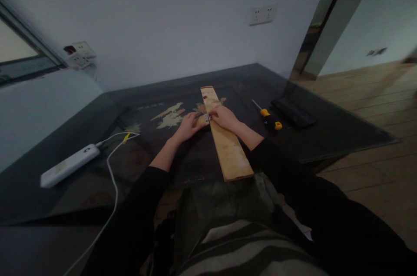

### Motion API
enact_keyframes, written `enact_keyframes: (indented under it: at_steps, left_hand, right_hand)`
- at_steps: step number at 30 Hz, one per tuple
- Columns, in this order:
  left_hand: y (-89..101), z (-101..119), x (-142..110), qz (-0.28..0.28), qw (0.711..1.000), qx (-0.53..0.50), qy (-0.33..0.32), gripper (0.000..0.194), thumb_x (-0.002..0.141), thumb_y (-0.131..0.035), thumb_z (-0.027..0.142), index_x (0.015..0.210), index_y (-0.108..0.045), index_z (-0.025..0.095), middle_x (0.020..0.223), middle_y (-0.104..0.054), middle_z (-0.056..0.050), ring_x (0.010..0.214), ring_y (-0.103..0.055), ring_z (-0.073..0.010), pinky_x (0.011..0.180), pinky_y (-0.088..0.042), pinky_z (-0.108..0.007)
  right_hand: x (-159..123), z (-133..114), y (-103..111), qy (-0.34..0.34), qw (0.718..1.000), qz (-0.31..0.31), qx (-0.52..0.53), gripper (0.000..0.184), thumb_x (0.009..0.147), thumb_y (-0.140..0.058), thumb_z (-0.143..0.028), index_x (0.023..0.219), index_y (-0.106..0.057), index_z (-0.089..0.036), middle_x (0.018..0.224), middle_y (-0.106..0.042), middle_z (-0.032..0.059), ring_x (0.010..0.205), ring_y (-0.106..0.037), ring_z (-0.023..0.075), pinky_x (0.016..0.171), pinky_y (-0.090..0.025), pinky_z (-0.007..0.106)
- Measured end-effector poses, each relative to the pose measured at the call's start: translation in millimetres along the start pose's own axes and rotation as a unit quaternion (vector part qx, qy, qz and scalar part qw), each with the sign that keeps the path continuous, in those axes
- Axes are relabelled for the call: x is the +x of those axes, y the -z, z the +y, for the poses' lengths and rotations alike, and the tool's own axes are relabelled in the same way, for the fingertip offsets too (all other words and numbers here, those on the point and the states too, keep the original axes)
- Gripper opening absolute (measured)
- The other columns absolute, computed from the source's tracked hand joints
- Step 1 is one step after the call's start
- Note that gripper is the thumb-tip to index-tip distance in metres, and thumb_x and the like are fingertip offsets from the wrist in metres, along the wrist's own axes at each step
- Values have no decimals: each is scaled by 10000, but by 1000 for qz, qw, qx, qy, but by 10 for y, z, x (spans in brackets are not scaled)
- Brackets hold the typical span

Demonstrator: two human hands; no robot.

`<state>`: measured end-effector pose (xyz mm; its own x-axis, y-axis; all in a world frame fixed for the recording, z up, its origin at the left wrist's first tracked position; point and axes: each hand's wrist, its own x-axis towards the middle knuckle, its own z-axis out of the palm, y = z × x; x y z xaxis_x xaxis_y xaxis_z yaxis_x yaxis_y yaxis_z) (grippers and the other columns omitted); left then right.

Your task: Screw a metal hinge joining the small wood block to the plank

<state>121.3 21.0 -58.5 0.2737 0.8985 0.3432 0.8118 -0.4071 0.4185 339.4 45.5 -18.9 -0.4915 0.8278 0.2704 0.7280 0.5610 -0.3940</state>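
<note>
A long wooden board (230,152) lies lengthwise on the dark table, its near end reaching the front edge. Against its left side sits a short wooden piece (202,121), mostly covered by my left hand (188,128), whose fingers and thumb close around it. Where the two pieces of wood meet there is a small silvery metal hinge (207,117); its finer detail is too small to make out. My right hand (224,118) rests across the board with its fingertips pinched at the hinge.
A screwdriver (269,118) with a yellow and black handle lies right of the board, beside a black pouch (293,113). At left, a white oblong device (70,165) trails a white cable (112,171) over the front edge. Wall sockets (262,15) sit behind the table (156,93).
</note>
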Motion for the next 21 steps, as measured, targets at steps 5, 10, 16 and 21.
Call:
enact_keyframes:
  at_steps: [5, 10, 16, 21]
  left_hand:
    - [-68, -38, 24, -25, 1000, -13, 3, 630, 871, -647, 510, 1394, -534, 177, 1426, -584, -172, 1328, -540, -310, 1141, -388, -465]
    - [-60, -36, 42, -35, 999, -6, -12, 591, 884, -629, 490, 1369, -576, 157, 1370, -628, -176, 1276, -580, -305, 1112, -415, -465]
    - [-42, -23, 41, -39, 999, 14, -10, 574, 884, -634, 479, 1382, -591, 197, 1378, -618, -154, 1283, -556, -312, 1104, -412, -477]
    - [-49, -35, 49, -41, 999, 15, -15, 587, 882, -634, 484, 1381, -602, 175, 1346, -625, -164, 1257, -560, -316, 1101, -416, -470]
  right_hand:
    - [-16, -27, 7, 0, 1000, 6, 2, 360, 938, -468, -136, 1174, -741, -136, 1217, -708, 135, 1135, -641, 223, 1003, -460, 307]
    - [-17, -32, -2, -4, 1000, 3, 9, 338, 956, -485, -168, 1179, -737, -137, 1225, -701, 139, 1157, -628, 220, 1010, -455, 309]
    - [-24, -63, -1, 5, 1000, 3, 11, 301, 971, -518, -209, 1154, -746, -141, 1206, -708, 138, 1150, -628, 221, 1005, -459, 313]
    - [-42, -113, -18, 24, 1000, 0, 2, 315, 968, -569, -265, 1202, -726, -125, 1222, -687, 151, 1168, -608, 233, 1009, -453, 324]
